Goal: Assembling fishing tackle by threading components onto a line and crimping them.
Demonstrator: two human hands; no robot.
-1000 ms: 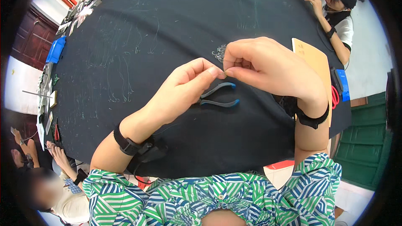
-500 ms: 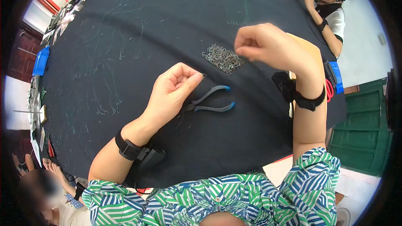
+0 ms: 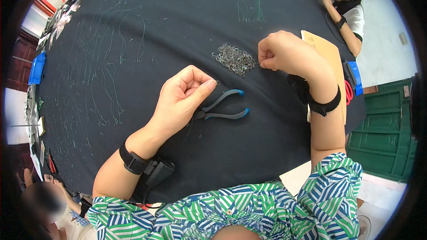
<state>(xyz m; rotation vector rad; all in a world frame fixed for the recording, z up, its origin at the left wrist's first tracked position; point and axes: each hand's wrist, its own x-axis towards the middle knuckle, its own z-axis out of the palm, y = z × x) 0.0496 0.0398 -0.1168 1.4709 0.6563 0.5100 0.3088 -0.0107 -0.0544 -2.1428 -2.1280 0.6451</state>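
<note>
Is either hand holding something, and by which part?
The left hand pinches a tiny object, part unclear; whether the right hand holds anything cannot be told.

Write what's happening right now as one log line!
left hand: pinching tiny thing, too small to identify | right hand: curled, right of metal pile, grasp unclear | pliers: handles spread, on black cloth

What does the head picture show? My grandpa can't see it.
A person's left hand pinches something tiny above a black cloth; the right hand is near a pile of small hook-shaped pieces. Blue-and-grey pliers lie nearby.
</note>
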